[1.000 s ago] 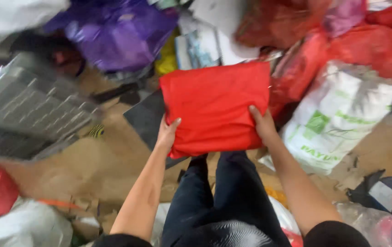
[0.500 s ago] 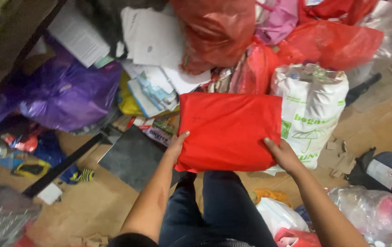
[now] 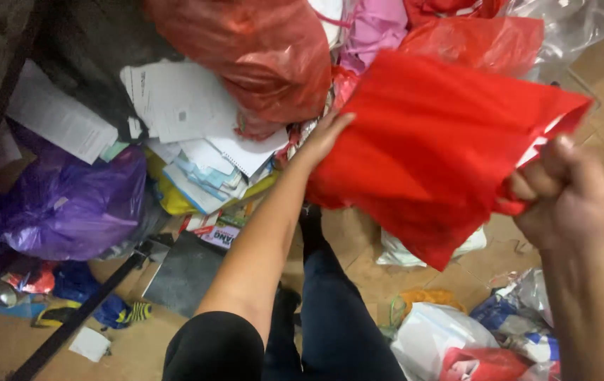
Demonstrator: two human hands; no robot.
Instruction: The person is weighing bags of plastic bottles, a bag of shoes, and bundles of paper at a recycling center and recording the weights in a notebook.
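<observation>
A folded red cloth bag [image 3: 436, 152] is held up in the air in front of me, tilted with its right corner raised. My left hand [image 3: 323, 137] is flat against its left edge, fingers stretched out under it. My right hand [image 3: 566, 190] is a closed fist gripping the bag's right edge, close to the camera. My dark-trousered legs [image 3: 330, 310] show below.
A pile lies behind: red plastic bags [image 3: 252, 56], a pink bag [image 3: 376, 28], loose papers and notebooks [image 3: 189, 120], a purple plastic bag [image 3: 69, 204]. A dark board [image 3: 182, 271] and a black bar [image 3: 83, 310] lie on the brown floor. White and clear bags [image 3: 443, 331] sit at lower right.
The red bag has been lifted up and to the right, closer to the camera, and tilted. My right hand has closed into a fist on its edge. The view shifted left.
</observation>
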